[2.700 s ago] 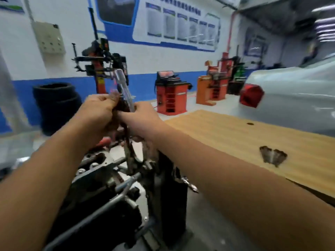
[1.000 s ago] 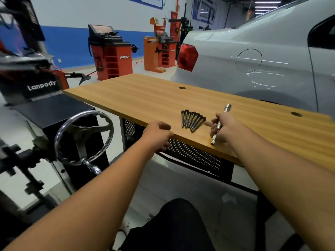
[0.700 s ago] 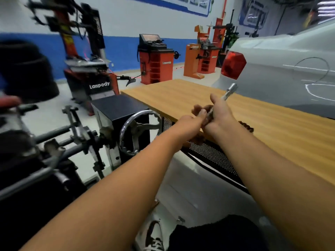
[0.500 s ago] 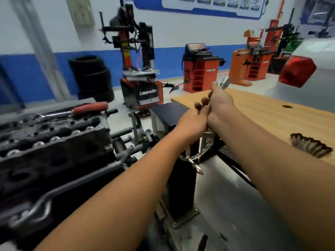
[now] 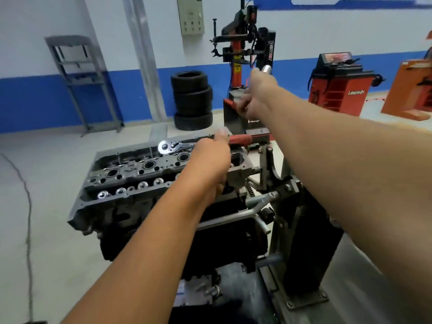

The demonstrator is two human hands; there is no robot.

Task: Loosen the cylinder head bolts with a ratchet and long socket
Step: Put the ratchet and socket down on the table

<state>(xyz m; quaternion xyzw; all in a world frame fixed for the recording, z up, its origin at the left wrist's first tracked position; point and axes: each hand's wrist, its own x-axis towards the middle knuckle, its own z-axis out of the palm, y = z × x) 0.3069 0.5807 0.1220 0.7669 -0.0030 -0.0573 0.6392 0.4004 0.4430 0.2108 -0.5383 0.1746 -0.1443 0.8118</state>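
Two hands are raised over the grey metal cylinder head [image 5: 149, 174]: the left hand [image 5: 210, 160] reaches, fingers loose, toward the red-handled chrome ratchet [image 5: 182, 145] lying on its far edge, while the slim chrome long socket [image 5: 266, 68], clamped in the right hand [image 5: 256, 94], could be dropped if regripped carelessly.

One ratchet [image 5: 177, 145], one long socket [image 5: 266, 68], three stacked tyres [image 5: 192, 100], two hands, one cylinder head [image 5: 140, 171].

Ahead of the left hand's [image 5: 211, 157] fingers the ratchet [image 5: 177, 145] lies across the far edge of the cylinder head [image 5: 131, 176], barring that rim. Left of them the head's top stays open. Right of them stand brackets [image 5: 268, 169] crowd in. Above, around the raised right hand [image 5: 257, 94], air is free.
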